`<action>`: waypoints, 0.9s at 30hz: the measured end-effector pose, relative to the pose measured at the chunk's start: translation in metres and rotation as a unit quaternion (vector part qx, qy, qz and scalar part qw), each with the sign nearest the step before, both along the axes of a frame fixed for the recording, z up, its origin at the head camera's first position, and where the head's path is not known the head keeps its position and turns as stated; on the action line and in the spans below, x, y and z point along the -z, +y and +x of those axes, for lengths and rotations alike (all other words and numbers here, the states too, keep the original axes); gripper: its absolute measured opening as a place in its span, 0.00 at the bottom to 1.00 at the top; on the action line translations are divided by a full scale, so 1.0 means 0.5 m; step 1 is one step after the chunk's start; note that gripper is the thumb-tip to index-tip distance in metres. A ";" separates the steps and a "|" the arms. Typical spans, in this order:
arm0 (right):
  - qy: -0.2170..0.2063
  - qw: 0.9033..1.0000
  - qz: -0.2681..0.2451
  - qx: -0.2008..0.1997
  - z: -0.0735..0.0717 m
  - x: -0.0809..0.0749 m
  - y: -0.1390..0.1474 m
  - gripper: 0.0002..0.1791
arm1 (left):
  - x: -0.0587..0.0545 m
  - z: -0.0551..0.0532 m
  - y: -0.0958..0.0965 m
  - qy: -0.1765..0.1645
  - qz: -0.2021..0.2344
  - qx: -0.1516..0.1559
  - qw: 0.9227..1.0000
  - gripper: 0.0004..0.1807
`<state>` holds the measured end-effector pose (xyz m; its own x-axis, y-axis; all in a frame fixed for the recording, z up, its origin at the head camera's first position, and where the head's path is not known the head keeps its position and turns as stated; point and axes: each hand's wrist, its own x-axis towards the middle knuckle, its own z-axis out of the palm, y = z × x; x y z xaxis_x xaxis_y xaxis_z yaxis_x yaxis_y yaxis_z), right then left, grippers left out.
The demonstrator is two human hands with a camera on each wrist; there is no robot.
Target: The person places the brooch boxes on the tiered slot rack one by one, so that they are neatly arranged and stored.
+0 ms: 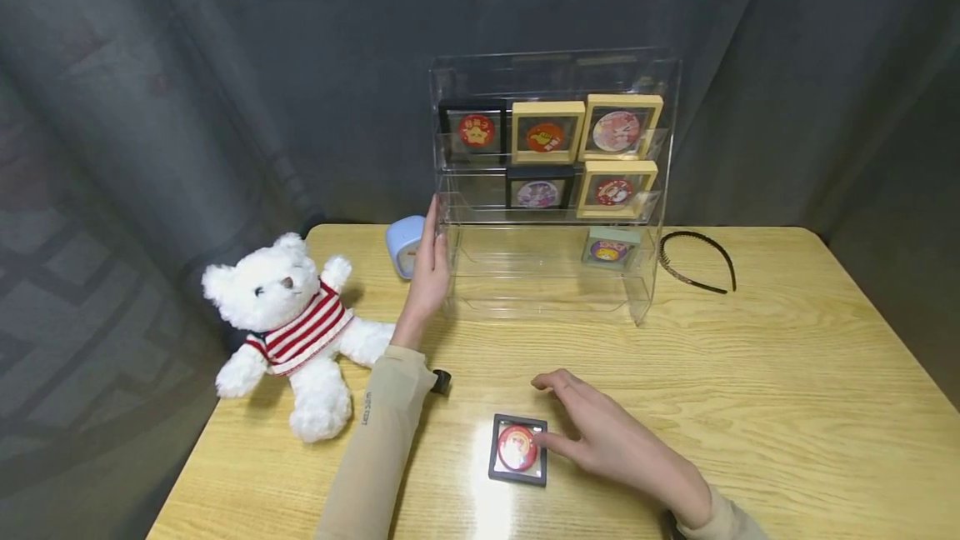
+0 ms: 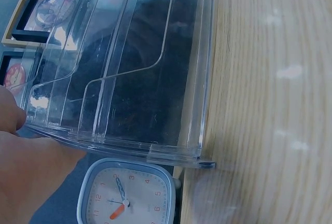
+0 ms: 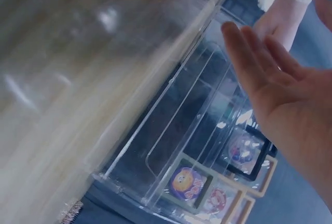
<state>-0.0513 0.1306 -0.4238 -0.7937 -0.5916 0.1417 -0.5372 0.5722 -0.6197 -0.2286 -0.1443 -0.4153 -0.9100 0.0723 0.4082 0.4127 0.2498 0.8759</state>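
Note:
My left hand (image 1: 429, 277) rests against the left side of a clear acrylic display rack (image 1: 540, 302), its fingers pointing up along the panel. On the table in front lies a black square frame (image 1: 517, 449) with a round red badge inside. Over its right edge reaches my right hand (image 1: 611, 436), palm down, fingers spread and nothing between them; the thumb overlaps the frame in the head view. The rack's upper tiers hold several framed badges, including a black frame (image 1: 538, 192) and a cream frame (image 1: 615, 192). A grey-green frame (image 1: 611, 248) stands lower right.
A white teddy bear (image 1: 296, 340) in a striped sweater sits on the left. Behind my left hand stands a blue alarm clock (image 2: 127, 193). A dark headband (image 1: 697, 261) lies right of the rack. Dark curtains (image 1: 337, 65) hang behind the wooden table (image 1: 787, 373).

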 end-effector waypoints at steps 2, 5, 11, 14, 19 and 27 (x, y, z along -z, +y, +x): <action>0.002 1.000 0.011 -0.004 0.002 0.003 -0.003 0.33 | -0.001 0.000 0.001 -0.003 -0.003 -0.004 1.000 0.32; 0.007 1.000 0.028 -0.011 0.005 0.005 -0.007 0.36 | 0.000 -0.002 0.001 -0.002 -0.002 -0.003 1.000 0.32; 0.014 0.998 0.053 -0.029 0.009 0.008 -0.013 0.40 | 0.002 0.000 -0.001 0.007 0.005 0.006 1.000 0.32; 0.010 0.997 0.062 -0.034 0.011 0.010 -0.015 0.41 | 0.017 -0.009 -0.005 0.021 0.015 0.013 1.000 0.32; 0.009 0.996 0.082 -0.038 0.016 0.013 -0.019 0.43 | 0.006 -0.002 -0.002 0.008 0.007 0.008 1.000 0.32; 0.048 0.991 0.112 -0.053 0.024 0.017 -0.025 0.47 | 0.039 -0.026 -0.013 0.014 0.023 0.018 0.999 0.32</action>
<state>-0.0395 0.1183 -0.4323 -0.7152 -0.6955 0.0696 -0.6517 0.6275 -0.4260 -0.2419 -0.1506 -0.4347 -0.8949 0.0863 0.4379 0.4462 0.1944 0.8736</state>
